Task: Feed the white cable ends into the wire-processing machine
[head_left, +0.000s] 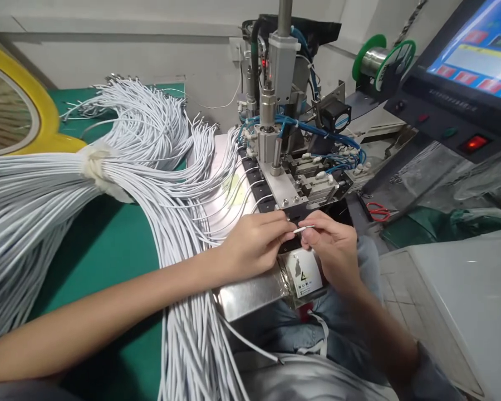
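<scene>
My left hand (256, 242) pinches a white cable (303, 229) near its end, just in front of the machine (281, 184). At the other end of this short exposed piece, the fingertips of my right hand (332, 245) are closed on it. Several single white cables run side by side into the machine's black edge, left of its metal plate. A large bundle of white cables (183, 334) passes under my left forearm. Below my hands is a label (304, 273) with a yellow warning triangle.
A tie (98, 170) gathers the cables on the green mat (137, 234). At the left is a yellow-rimmed fan (45, 117). A wire spool (376, 60), a control screen (480, 55) and red-handled scissors (378, 211) are at the right.
</scene>
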Demonstrator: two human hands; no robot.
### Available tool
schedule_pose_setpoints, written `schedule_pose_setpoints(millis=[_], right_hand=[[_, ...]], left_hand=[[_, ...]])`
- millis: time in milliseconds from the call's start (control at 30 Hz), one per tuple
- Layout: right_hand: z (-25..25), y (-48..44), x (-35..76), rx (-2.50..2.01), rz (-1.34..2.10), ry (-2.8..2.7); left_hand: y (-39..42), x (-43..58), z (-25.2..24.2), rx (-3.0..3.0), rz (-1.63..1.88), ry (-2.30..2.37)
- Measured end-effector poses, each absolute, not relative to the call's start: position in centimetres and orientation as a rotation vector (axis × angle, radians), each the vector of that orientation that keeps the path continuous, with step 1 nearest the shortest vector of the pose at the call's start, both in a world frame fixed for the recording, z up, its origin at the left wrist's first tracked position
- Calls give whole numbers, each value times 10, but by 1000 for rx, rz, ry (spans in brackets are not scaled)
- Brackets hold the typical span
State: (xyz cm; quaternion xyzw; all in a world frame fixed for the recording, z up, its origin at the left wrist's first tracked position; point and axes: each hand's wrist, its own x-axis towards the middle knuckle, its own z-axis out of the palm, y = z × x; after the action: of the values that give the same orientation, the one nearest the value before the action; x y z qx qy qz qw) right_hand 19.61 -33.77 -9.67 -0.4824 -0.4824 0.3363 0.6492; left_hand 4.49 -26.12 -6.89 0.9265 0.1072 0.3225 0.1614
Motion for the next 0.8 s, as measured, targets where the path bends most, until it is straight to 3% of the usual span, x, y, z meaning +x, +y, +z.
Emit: schedule_pose_setpoints(millis=[233,433,667,800], right_hand=[[-79,-331,214,-1289,711,-1360],[-82,-328,203,-1323,656,-1252],[-87,-337,190,-1495,148,-1452],[-82,-333,203,-1513,211,-1667]], left_hand=[[-258,45,-70,2835,877,360],[-262,46,-76,2760,948,393],[-264,45,-74,2992,985,464],[-262,43,-70,3283,914,379]])
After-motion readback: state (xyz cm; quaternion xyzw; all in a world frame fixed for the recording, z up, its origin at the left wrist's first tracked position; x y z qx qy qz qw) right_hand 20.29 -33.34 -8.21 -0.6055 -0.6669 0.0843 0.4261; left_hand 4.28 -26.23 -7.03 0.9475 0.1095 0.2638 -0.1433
